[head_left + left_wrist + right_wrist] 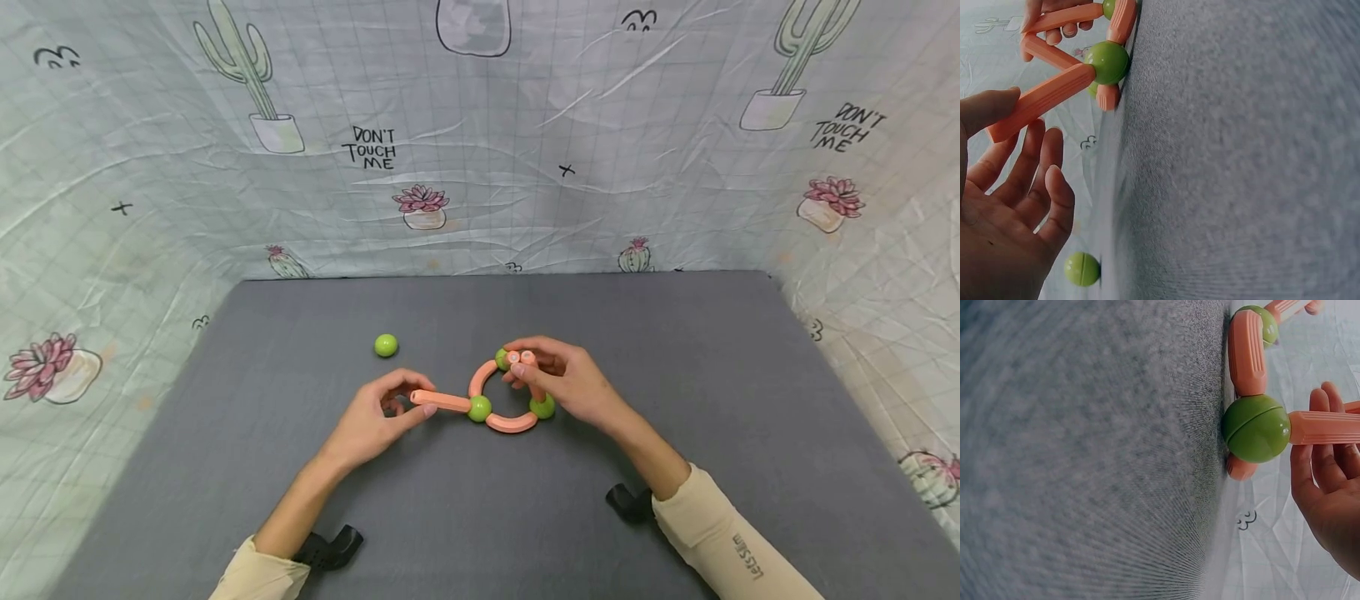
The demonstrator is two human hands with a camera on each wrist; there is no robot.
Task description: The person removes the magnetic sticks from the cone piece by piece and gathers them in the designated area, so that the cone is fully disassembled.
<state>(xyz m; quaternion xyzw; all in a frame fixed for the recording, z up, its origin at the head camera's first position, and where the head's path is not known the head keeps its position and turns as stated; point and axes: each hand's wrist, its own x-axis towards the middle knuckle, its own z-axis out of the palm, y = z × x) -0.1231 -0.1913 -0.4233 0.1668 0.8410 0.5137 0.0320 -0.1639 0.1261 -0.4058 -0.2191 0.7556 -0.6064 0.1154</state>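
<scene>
Three green balls, including a left ball and a right ball, join curved orange rods into a ring on the dark surface. My left hand pinches the free end of a straight orange rod, thumb on one side and fingers on the other; its far end meets the left ball and it slants upward. Above the ring, my right hand holds the upper ends of two orange rods side by side. One of these rises from the right ball. The third ball is partly hidden behind the right fingers.
A loose green ball lies on the dark grey tabletop, beyond my left hand. Patterned cloth hangs behind the table and at both sides. Black wrist mounts stick out below both forearms.
</scene>
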